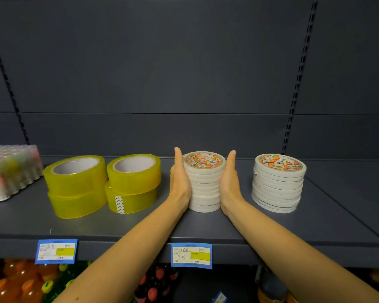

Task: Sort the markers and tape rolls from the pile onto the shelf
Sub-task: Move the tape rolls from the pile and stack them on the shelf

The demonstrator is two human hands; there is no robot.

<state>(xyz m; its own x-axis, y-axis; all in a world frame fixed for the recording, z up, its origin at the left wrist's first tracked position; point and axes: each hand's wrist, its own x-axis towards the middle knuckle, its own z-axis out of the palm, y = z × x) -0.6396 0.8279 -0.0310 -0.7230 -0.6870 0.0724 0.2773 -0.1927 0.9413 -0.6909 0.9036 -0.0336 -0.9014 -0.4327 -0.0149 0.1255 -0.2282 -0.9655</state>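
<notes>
Hands flat, one to each side of a single stack. The left hand (179, 182) and right hand (230, 182) stand on edge with fingers straight and pointing toward the back panel (162, 62). The palms press opposite sides of a stack of white tape rolls (204, 186), with nothing curled round it, so the stack is only squeezed between them. It stands upright on the shelf (140, 226), about mid-length and set back from the front edge. Its top roll carries an orange-and-red printed label. Toward the right end, apart from the right hand, stands a second white stack (278, 184) with the same label, its rolls slightly uneven. Left of the left hand are two piles of yellow tape rolls, each two rolls high. The nearer yellow pile (132, 183) sits just beside the left hand and shows a white patterned tab on its lower roll. The farther yellow pile (76, 186) touches it or nearly so. At the left end lies a shrink-wrapped pack (11, 171) of pastel-capped items, too blurred to name for certain. Two blue price tags are fixed to the shelf's front edge, one (55, 251) below the yellow piles and one (191, 255) below the held stack. Orange bottles (20, 281) show on the level beneath.
</notes>
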